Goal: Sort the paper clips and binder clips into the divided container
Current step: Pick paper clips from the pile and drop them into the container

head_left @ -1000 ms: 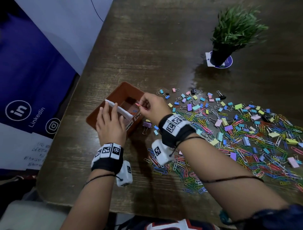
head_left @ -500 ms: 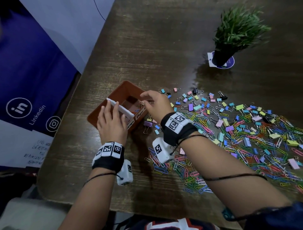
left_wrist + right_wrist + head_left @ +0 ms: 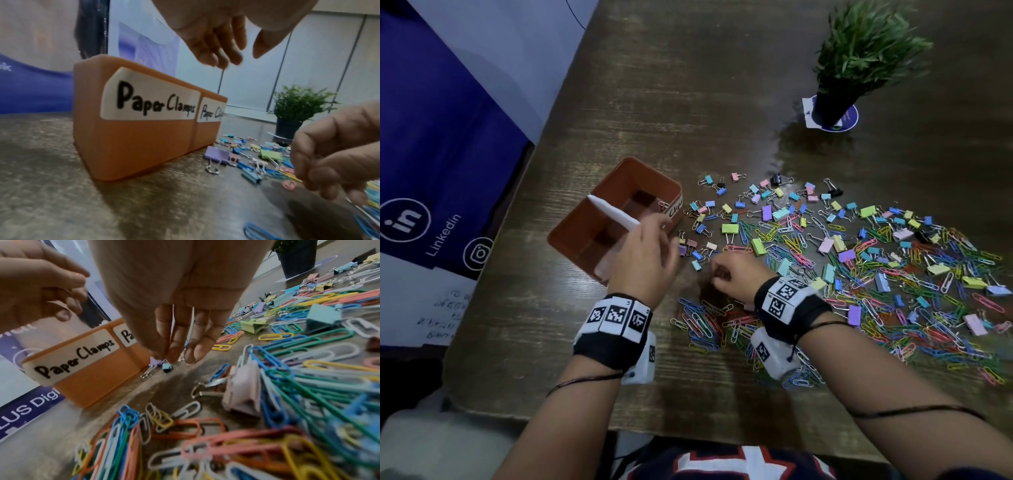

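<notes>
An orange divided container (image 3: 571, 236) with a white paper divider (image 3: 613, 212) stands at the table's left. Its side labels read "Paper Clamps" (image 3: 152, 100) and "Paper Clips" (image 3: 211, 112). My left hand (image 3: 654, 229) hovers over the container's near right corner, its fingers (image 3: 222, 48) relaxed and holding nothing. My right hand (image 3: 714, 270) is down at the table just right of the container, its fingertips (image 3: 174, 353) beside a small purple binder clip (image 3: 154, 361) and a blue one (image 3: 167, 367). I see nothing held in it. Coloured paper clips (image 3: 893, 291) and binder clips (image 3: 756, 212) lie spread to the right.
A potted green plant (image 3: 859, 61) stands on a round coaster at the back right. A blue banner (image 3: 431, 137) hangs past the table's left edge. More paper clips (image 3: 185, 443) lie heaped under my right wrist.
My right hand left the container, where it held a pink paper clip, and came down by the clips on the table. My left hand lifted off the divider and shifted right.
</notes>
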A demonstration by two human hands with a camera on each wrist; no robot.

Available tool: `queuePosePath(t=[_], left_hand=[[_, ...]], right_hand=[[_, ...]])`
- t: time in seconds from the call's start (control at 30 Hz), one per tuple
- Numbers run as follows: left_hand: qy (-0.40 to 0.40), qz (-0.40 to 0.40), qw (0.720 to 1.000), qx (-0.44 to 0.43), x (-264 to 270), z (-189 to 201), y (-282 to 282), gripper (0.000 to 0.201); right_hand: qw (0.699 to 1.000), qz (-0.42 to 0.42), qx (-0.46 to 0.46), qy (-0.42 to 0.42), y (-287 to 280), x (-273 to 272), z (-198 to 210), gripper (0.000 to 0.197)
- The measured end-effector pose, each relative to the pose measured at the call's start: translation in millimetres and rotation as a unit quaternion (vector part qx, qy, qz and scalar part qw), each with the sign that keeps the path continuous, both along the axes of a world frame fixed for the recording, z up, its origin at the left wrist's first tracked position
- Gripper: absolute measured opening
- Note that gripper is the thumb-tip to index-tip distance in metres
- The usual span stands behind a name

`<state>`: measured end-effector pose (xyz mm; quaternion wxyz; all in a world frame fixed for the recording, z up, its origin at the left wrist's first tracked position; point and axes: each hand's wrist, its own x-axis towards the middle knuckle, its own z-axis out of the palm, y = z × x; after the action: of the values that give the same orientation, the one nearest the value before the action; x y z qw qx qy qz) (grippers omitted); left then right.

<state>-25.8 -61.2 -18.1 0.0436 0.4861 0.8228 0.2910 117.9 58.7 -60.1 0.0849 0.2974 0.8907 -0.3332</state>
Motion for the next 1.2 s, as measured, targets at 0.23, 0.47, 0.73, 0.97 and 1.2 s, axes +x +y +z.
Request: queuePosePath(t=[0.23,0.47,0.73,0.97,1.2], left_hand=[[0.048,-0.032,0.952,-0.299,7.5,-15.5,-3.7,0.019],[-0.026,-0.017,0.893,-0.45,6.0,-26.8,-10.2,0.031],[-0.119,0.0,0.894,-0.432,9.0,-40.2,-17.8,0.019],[-0.127,-0.008,0.911,-0.392,9.8,-46.1,-22.0,0.011],[-0.106,-0.069,0.934,-0.334,9.5,-44.2,-19.2,0.007]], right_hand=[[0.996,0.066,0.004,-0.058,-11.5,9.7,-4.4,0.004],[0.987,0.096,0.073,-0.109,-18.7,9.8,-8.6,0.008],[0.989,0.064,0.04,-0.128,-15.4,9.9,-9.2,0.014],[0.998,-0.025,-0.004,-0.051,-9.9,15.1,-11.1,0.007],[0.997,-0.07,-0.005,0.017,-6.3,20.0,-11.6,0.01]])
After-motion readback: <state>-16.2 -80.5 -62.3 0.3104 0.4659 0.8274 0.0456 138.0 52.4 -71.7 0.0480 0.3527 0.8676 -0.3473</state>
